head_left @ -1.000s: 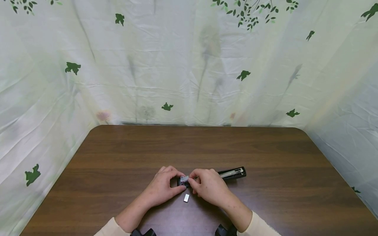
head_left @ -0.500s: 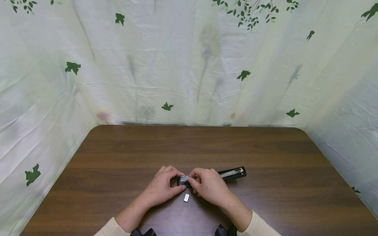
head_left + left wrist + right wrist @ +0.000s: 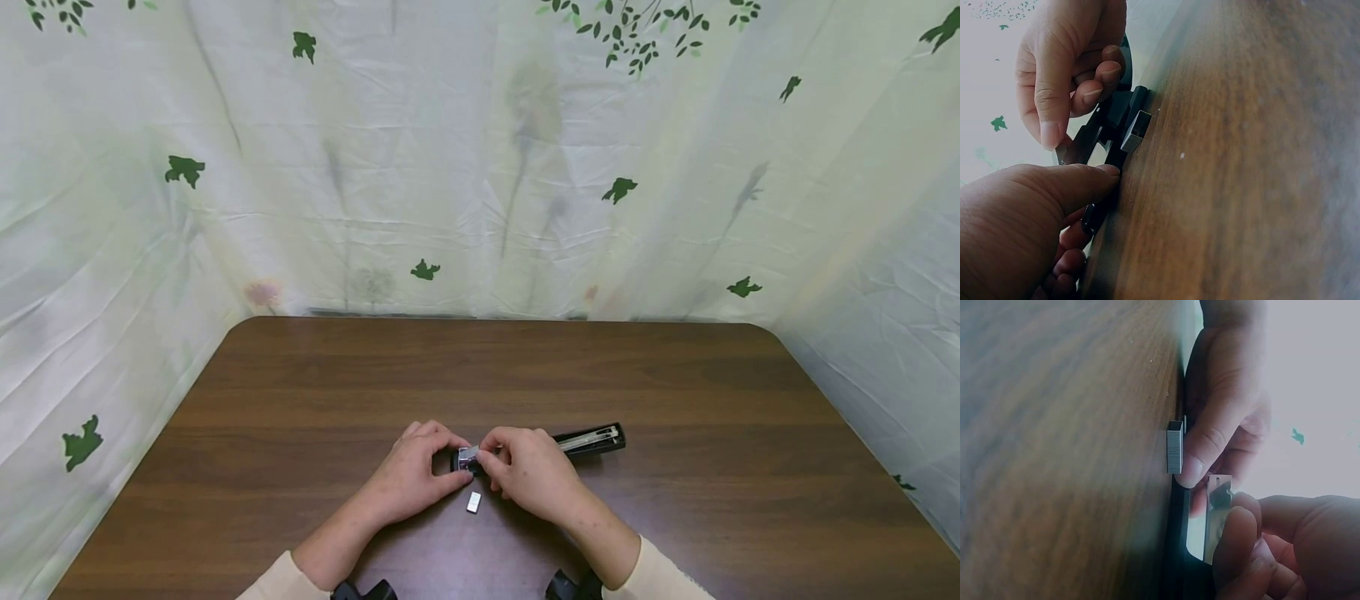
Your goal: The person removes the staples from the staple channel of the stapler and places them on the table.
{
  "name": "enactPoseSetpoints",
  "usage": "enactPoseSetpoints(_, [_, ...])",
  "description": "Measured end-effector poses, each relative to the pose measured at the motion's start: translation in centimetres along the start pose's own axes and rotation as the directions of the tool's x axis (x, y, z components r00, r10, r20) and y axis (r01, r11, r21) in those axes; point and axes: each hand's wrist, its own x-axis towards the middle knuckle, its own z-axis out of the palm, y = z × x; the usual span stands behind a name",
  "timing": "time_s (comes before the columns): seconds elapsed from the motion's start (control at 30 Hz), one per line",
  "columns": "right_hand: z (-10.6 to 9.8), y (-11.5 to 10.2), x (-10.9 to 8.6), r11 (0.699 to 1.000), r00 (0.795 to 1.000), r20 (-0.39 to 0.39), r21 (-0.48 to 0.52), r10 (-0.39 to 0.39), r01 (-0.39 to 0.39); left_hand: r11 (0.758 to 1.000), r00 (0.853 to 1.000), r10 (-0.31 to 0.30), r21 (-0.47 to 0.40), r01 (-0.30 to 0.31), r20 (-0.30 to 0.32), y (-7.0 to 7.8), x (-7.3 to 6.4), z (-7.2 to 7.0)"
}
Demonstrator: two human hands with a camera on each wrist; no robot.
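Observation:
A black stapler (image 3: 588, 442) lies opened out on the table, its far part pointing right with a silver channel showing. My left hand (image 3: 411, 477) grips the stapler's left end between thumb and fingers, the thumb low along the near side. My right hand (image 3: 531, 473) pinches the stapler's metal magazine (image 3: 1215, 519) between thumb and index finger and hides the stapler's middle in the head view. Just in front of the stapler, a short block of staples (image 3: 473, 502) rests on the wood; the right wrist view shows its ridged side beside the left thumb.
The brown wooden table (image 3: 337, 375) has rounded far corners. Behind and beside it hangs a pale curtain (image 3: 480, 167) with green leaf and bird prints. Black wrist mounts (image 3: 363, 592) show at the bottom edge under the sleeves.

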Motion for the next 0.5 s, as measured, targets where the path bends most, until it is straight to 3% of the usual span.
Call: enactPoseSetpoints(0.5, [0.05, 0.06, 0.1, 1.0, 0.999, -0.032, 0.008, -0.001, 0.001, 1.0, 1.0, -0.005, 0.004, 0.005, 0.007, 0.11, 0.0, -0.13])
